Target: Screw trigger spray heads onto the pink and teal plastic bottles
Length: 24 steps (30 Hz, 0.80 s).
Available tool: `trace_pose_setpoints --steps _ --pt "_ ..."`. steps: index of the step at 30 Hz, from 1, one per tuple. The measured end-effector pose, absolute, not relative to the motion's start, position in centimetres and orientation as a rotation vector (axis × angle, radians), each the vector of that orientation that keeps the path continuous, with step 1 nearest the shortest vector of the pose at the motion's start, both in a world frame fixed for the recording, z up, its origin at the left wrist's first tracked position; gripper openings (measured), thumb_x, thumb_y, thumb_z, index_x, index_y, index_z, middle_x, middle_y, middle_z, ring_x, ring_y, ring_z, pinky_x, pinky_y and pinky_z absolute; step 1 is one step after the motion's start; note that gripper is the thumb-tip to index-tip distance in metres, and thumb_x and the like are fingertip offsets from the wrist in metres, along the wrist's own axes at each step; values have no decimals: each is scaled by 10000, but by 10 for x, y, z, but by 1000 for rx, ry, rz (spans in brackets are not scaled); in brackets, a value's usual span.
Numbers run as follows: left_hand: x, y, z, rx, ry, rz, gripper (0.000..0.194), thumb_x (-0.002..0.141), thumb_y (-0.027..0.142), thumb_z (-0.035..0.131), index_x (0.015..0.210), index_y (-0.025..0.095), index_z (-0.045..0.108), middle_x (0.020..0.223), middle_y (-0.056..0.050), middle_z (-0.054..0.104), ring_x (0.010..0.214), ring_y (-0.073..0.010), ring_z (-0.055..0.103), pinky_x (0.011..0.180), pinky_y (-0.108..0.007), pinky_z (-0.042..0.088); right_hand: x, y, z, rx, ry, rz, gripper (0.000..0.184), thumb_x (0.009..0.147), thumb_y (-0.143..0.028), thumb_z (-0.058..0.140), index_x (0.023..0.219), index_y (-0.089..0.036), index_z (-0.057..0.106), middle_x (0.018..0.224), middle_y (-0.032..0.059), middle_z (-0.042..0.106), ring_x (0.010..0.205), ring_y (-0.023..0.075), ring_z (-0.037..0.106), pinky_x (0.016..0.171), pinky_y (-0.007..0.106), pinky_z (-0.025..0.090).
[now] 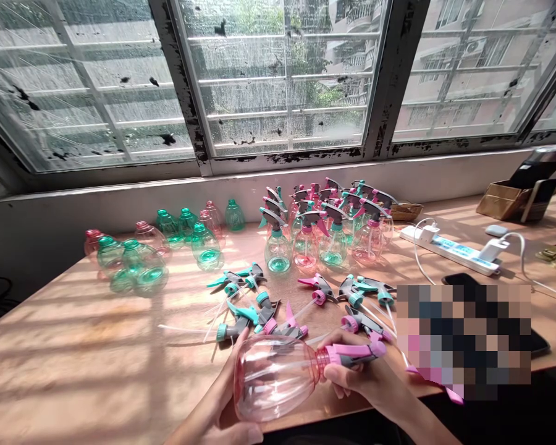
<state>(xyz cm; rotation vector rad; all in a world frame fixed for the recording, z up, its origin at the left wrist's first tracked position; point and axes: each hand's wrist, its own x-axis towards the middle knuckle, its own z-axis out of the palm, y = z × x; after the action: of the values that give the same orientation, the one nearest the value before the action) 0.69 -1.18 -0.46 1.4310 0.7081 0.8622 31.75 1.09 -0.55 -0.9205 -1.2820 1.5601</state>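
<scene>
Head: fingers (pixel 339 374) of both hands (pixel 225 390) (pixel 364 374) flank pink bottle (pixel 278 383).

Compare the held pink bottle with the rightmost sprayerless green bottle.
Pose: the pink bottle lies sideways between the left hand and right hand; the green bottle stands upright.
Top: the pink bottle has a sprayer head at its neck; the green bottle has none.
Shared: both are see-through and narrow-necked.

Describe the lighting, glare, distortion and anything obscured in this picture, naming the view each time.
Head view: daylight through the window casts striped shadows across the table; head view: white highlights streak the pink bottle; head view: the window's uprights converge downward, perhaps from camera tilt; head view: a pixelated block hides part of the black phone.
</scene>
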Motion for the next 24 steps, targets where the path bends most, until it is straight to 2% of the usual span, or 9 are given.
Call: trace_pose_setpoints --steps 3,7,11,14,17,22,24 --pt "10 -11 -8 1437 706 888 960 995 442 744 1713 535 113 1801 -65 273 1480 -351 558 1216 -477 461 317 11 -5 -915 -1255 1562 344 797 -411 942 893 -186 700 628 -28 644 569 150 550 584 274 410" --pt "9 -9 -15 1522 776 917 932 994 420 739 1706 550 153 1774 -61 308 1404 -345 597 1128 -417 527 317 11 -7 -923 -1268 1575 331 807 -406 930 905 -176 713 627 -23 643 574 155 546 589 285 389" --pt "3 -9 -18 1422 757 899 998 919 497 812 1706 535 200 1814 -37 240 1467 -419 538 1133 -503 533 318 11 -7 -918 -1280 1559 303 821 -382 919 914 -181 711 632 -27 645 579 155 552 585 285 384" --pt "6 -12 -12 1376 727 894 983 909 508 821 1705 502 245 1812 -58 254 1505 -431 512 1167 -548 512 317 11 -6 -911 -1279 1559 296 820 -383 922 905 -192 711 643 -36 632 573 151 554 578 283 420" --pt "14 -14 -2 1394 704 919 895 955 428 797 1686 496 286 1797 -72 296 1558 -404 478 1254 -548 427 318 11 -5 -905 -1262 1569 300 810 -377 930 889 -193 706 638 -34 638 570 149 562 580 278 441" --pt "20 -13 0 1445 698 936 815 1016 387 728 1658 578 264 1749 -72 350 1307 -281 684 1123 -431 558 318 10 -6 -890 -1243 1595 293 808 -344 928 887 -189 692 629 -31 644 578 151 558 597 278 438" --pt "16 -11 -5 1432 700 920 876 991 432 758 1666 592 223 1754 -69 332 1305 -295 681 1120 -454 556 318 10 -6 -888 -1220 1602 295 816 -348 921 908 -191 689 635 -35 637 581 150 552 601 280 451"
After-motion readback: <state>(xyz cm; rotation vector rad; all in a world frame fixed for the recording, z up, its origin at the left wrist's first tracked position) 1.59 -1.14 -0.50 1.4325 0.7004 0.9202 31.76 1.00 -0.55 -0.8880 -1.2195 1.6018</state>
